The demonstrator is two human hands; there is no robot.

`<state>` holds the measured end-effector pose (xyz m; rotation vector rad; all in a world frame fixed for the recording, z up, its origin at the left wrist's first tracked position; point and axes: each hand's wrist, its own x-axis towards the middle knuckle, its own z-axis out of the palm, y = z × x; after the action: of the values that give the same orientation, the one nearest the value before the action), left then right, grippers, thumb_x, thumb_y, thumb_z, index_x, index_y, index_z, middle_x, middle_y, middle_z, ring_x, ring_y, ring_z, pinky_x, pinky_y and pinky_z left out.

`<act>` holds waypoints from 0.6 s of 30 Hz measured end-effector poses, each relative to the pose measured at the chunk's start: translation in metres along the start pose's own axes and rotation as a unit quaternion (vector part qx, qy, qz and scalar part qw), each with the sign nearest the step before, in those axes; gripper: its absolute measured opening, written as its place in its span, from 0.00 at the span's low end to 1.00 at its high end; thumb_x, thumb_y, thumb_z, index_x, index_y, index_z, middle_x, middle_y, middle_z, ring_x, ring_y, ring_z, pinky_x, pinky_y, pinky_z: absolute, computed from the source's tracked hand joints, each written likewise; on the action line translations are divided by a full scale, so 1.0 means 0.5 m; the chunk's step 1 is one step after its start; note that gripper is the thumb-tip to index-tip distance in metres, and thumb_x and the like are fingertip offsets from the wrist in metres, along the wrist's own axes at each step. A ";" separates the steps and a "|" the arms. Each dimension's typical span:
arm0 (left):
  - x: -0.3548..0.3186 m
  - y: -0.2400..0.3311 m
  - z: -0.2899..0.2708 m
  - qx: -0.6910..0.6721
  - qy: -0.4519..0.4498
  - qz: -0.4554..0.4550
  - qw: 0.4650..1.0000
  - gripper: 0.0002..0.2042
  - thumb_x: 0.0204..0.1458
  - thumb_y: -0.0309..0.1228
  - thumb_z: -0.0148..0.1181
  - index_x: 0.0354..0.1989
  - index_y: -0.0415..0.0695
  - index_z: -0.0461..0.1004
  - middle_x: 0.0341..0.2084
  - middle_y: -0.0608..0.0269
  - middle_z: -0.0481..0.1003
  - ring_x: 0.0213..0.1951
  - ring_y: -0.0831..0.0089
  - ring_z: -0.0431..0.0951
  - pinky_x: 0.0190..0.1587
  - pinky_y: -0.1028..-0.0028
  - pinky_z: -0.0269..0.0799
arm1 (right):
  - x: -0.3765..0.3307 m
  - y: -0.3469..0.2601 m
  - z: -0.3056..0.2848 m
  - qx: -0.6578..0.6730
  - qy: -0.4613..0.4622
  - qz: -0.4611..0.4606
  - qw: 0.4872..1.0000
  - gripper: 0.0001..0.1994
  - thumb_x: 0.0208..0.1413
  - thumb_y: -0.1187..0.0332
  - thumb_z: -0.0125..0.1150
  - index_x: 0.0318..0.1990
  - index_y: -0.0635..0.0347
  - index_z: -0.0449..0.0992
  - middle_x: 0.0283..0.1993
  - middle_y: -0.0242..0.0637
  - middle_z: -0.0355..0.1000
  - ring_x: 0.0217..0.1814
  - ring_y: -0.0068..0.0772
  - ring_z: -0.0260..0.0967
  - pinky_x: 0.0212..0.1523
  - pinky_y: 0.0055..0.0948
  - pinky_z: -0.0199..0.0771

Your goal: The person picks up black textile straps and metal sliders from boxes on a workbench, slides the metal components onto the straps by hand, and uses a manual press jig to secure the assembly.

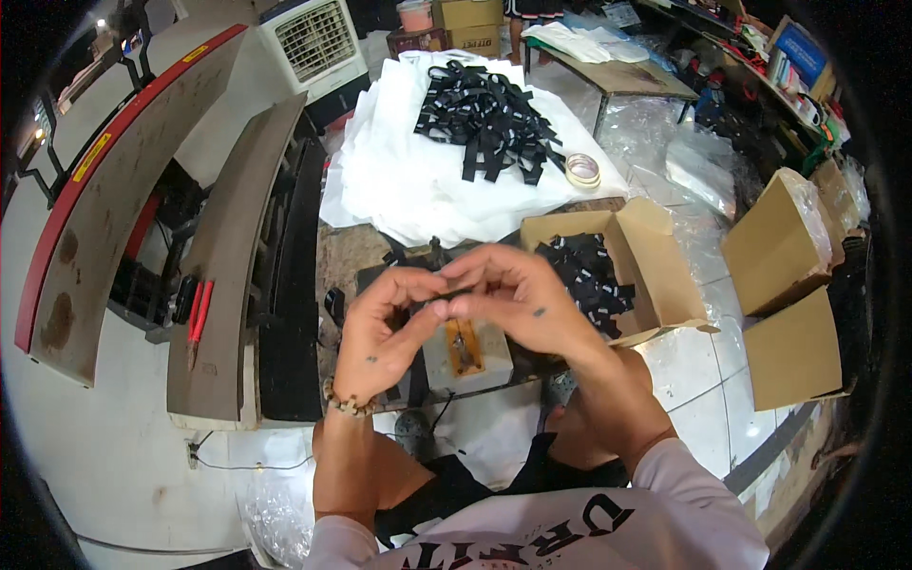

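Observation:
Over the work table, my left hand and my right hand meet with thumbs and fingertips pinched together. Between them is a short black strap, mostly covered by the fingers. Just beneath the hands sits a pale grey box-shaped device with an orange plate and a metal part on its top. Right of my right hand stands an open cardboard box filled with small black strap pieces. Beyond the hands, a heap of black straps lies on stacked white sheets.
A roll of tape rests at the white stack's right edge. Left is a long machine with a red-edged panel and a brown board bearing red-handled pliers. Cardboard boxes and clear plastic lie right; an air cooler stands behind.

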<state>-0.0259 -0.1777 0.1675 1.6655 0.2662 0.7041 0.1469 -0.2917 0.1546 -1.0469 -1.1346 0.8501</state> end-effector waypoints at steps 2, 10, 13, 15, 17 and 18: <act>-0.004 -0.008 -0.016 -0.005 -0.004 -0.020 1.000 0.08 0.55 0.19 0.63 0.42 0.39 0.73 0.33 0.69 0.76 0.36 0.84 0.73 0.39 0.82 0.68 | -0.005 -0.017 -0.010 -0.047 0.021 0.012 0.999 0.11 0.57 0.76 0.64 0.47 0.63 0.76 0.37 0.29 0.76 0.38 0.15 0.70 0.39 0.18 0.70; 0.006 -0.042 -0.031 0.029 -0.005 -0.043 0.999 0.07 0.55 0.20 0.63 0.40 0.39 0.75 0.33 0.69 0.77 0.35 0.83 0.74 0.38 0.81 0.69 | -0.007 0.008 -0.021 -0.059 0.029 0.032 0.997 0.07 0.57 0.74 0.65 0.42 0.65 0.79 0.37 0.29 0.76 0.38 0.12 0.67 0.37 0.15 0.66; 0.006 -0.047 -0.032 0.036 0.007 -0.038 0.999 0.05 0.55 0.20 0.64 0.39 0.38 0.77 0.32 0.69 0.77 0.34 0.84 0.74 0.37 0.81 0.69 | -0.003 0.006 -0.024 -0.098 0.041 0.045 0.993 0.06 0.57 0.73 0.66 0.40 0.66 0.80 0.36 0.30 0.77 0.37 0.12 0.67 0.36 0.16 0.66; 0.005 -0.049 -0.033 0.058 0.020 -0.044 0.997 0.05 0.55 0.21 0.64 0.39 0.38 0.78 0.32 0.69 0.78 0.33 0.85 0.73 0.36 0.81 0.68 | 0.000 0.011 -0.025 -0.113 0.048 0.069 0.990 0.06 0.57 0.73 0.66 0.38 0.66 0.80 0.36 0.31 0.77 0.37 0.12 0.67 0.35 0.16 0.67; 0.005 -0.053 -0.034 0.061 0.020 -0.051 0.997 0.06 0.55 0.21 0.64 0.40 0.38 0.79 0.31 0.70 0.78 0.33 0.85 0.72 0.36 0.82 0.68 | 0.002 0.022 -0.025 -0.121 0.055 0.067 0.989 0.06 0.56 0.74 0.66 0.39 0.67 0.80 0.36 0.31 0.78 0.36 0.13 0.68 0.34 0.17 0.68; 0.006 -0.056 -0.034 0.064 0.020 -0.057 0.996 0.06 0.55 0.22 0.64 0.40 0.38 0.79 0.31 0.70 0.78 0.33 0.85 0.72 0.36 0.82 0.67 | 0.002 0.023 -0.024 -0.121 0.055 0.068 0.989 0.06 0.56 0.74 0.66 0.39 0.67 0.80 0.36 0.31 0.78 0.36 0.13 0.68 0.34 0.17 0.68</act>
<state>-0.0278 -0.1559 0.1429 1.7440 0.4383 0.6460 0.1587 -0.2899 0.1431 -1.3689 -1.1000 0.7635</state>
